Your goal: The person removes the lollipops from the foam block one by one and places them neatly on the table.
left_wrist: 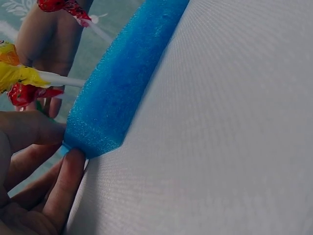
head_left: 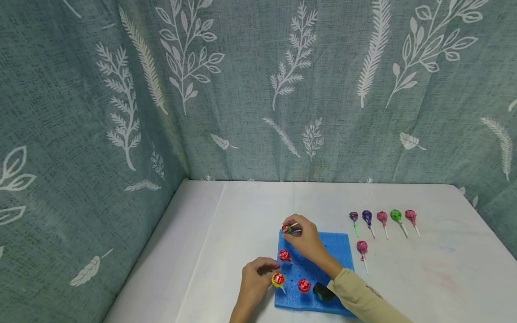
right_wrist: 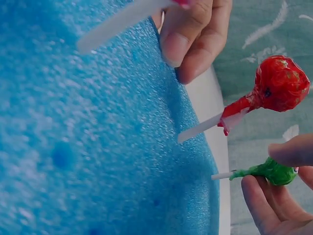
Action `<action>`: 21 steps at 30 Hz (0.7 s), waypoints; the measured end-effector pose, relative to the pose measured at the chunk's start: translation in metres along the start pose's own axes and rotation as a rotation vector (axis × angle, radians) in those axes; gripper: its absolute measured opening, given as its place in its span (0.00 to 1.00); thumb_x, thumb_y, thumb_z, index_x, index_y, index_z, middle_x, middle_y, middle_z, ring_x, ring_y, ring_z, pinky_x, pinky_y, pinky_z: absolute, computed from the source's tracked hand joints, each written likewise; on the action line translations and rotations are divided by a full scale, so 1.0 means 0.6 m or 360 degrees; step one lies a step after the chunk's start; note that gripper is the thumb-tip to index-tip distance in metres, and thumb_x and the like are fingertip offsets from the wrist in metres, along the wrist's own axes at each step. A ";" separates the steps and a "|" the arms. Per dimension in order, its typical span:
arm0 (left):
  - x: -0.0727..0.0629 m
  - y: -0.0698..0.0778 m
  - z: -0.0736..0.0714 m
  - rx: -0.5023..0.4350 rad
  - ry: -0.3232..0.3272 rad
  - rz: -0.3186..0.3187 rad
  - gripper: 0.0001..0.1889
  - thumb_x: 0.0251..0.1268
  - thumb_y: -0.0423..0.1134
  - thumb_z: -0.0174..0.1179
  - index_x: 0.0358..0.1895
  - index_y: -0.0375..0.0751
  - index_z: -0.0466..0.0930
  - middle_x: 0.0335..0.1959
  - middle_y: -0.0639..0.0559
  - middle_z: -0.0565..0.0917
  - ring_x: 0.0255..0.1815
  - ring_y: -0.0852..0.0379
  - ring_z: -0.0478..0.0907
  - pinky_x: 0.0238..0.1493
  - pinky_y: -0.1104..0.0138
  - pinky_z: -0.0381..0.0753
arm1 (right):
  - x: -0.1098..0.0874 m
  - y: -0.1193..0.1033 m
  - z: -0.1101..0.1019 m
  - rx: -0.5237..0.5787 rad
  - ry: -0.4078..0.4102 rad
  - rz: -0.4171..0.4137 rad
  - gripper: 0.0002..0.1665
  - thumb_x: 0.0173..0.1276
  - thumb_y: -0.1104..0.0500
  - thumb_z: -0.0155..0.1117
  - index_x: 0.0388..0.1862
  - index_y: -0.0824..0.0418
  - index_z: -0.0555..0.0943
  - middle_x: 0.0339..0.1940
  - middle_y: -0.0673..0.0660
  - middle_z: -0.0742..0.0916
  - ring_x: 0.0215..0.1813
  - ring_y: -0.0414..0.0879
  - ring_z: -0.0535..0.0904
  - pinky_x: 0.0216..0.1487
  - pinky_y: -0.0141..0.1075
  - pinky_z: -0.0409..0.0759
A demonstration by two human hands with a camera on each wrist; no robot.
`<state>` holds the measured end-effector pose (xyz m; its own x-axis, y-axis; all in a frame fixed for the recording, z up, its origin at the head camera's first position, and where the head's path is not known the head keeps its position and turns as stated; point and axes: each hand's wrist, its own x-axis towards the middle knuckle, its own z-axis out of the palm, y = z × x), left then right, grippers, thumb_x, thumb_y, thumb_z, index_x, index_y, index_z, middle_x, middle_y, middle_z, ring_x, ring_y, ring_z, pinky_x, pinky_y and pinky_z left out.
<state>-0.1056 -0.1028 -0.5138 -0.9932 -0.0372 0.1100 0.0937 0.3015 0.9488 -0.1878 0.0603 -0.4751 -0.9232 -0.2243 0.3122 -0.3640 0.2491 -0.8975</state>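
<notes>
Holds a red-and-green lollipop (head_left: 286, 229) in the right hand (head_left: 304, 238) at the far left corner of a blue board (head_left: 339, 246); rests the left hand (head_left: 255, 279) by three wrapped lollipops (head_left: 284, 255). Shows six loose lollipops (head_left: 361, 246) rightward on a white table (head_left: 226, 224).

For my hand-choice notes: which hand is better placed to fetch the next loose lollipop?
Probably the right hand, after releasing the held lollipop: the loose lollipops lie right of the blue foam, whose left edge the left hand grips.
</notes>
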 end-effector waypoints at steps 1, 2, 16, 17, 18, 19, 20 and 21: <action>0.000 0.000 0.000 0.0007 0.0001 0.0008 0.07 0.46 0.26 0.68 0.31 0.34 0.85 0.30 0.44 0.84 0.30 0.61 0.79 0.36 0.67 0.78 | -0.001 0.001 0.000 0.0011 0.0009 0.0001 0.15 0.54 0.73 0.68 0.39 0.60 0.79 0.38 0.55 0.81 0.40 0.50 0.82 0.38 0.36 0.81; 0.000 0.001 0.000 0.0017 0.0002 0.0005 0.07 0.46 0.26 0.68 0.31 0.35 0.85 0.30 0.45 0.84 0.30 0.60 0.79 0.36 0.66 0.78 | -0.002 0.002 0.000 0.0020 0.0017 0.0002 0.16 0.54 0.73 0.68 0.39 0.60 0.79 0.38 0.55 0.81 0.40 0.50 0.82 0.38 0.36 0.81; 0.000 0.001 -0.001 0.0074 -0.0018 -0.0109 0.06 0.48 0.32 0.70 0.31 0.43 0.86 0.29 0.55 0.84 0.32 0.60 0.78 0.37 0.70 0.76 | -0.010 -0.069 -0.018 0.0076 0.0152 -0.0156 0.11 0.56 0.75 0.65 0.39 0.72 0.78 0.38 0.67 0.81 0.40 0.61 0.81 0.40 0.48 0.81; 0.000 0.001 0.000 0.0075 -0.0014 -0.0104 0.06 0.48 0.32 0.70 0.31 0.42 0.86 0.29 0.55 0.84 0.32 0.60 0.79 0.37 0.70 0.76 | -0.011 -0.077 -0.023 0.0084 0.0160 -0.0179 0.11 0.56 0.75 0.65 0.39 0.73 0.78 0.38 0.68 0.81 0.40 0.61 0.81 0.40 0.47 0.81; 0.000 0.001 0.000 0.0079 -0.0012 -0.0103 0.06 0.47 0.32 0.70 0.31 0.42 0.86 0.29 0.55 0.84 0.32 0.61 0.78 0.36 0.70 0.76 | -0.010 -0.082 -0.027 0.0092 0.0170 -0.0188 0.11 0.56 0.75 0.65 0.40 0.73 0.78 0.38 0.68 0.81 0.40 0.62 0.81 0.41 0.47 0.81; 0.000 0.000 0.000 0.0074 -0.0009 -0.0085 0.06 0.47 0.32 0.70 0.31 0.42 0.86 0.29 0.54 0.84 0.32 0.60 0.79 0.36 0.70 0.76 | -0.011 -0.086 -0.031 0.0095 0.0179 -0.0195 0.11 0.56 0.75 0.65 0.40 0.73 0.78 0.38 0.68 0.81 0.40 0.62 0.81 0.41 0.47 0.81; 0.000 0.000 0.001 0.0072 -0.0007 -0.0080 0.06 0.47 0.32 0.70 0.31 0.42 0.86 0.29 0.54 0.84 0.32 0.60 0.79 0.36 0.70 0.76 | -0.011 -0.090 -0.035 0.0095 0.0188 -0.0195 0.11 0.56 0.75 0.65 0.40 0.73 0.78 0.38 0.68 0.81 0.40 0.61 0.81 0.41 0.47 0.81; 0.000 0.000 0.001 0.0068 -0.0004 -0.0071 0.06 0.47 0.31 0.70 0.31 0.42 0.86 0.29 0.54 0.84 0.32 0.60 0.79 0.35 0.70 0.76 | -0.012 -0.092 -0.039 0.0097 0.0196 -0.0196 0.12 0.56 0.75 0.65 0.40 0.74 0.78 0.38 0.68 0.81 0.40 0.61 0.81 0.40 0.46 0.81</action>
<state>-0.1058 -0.1024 -0.5139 -0.9966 -0.0489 0.0670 0.0465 0.3399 0.9393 -0.1641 0.0700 -0.4206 -0.8815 -0.1318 0.4535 -0.4707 0.1682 -0.8661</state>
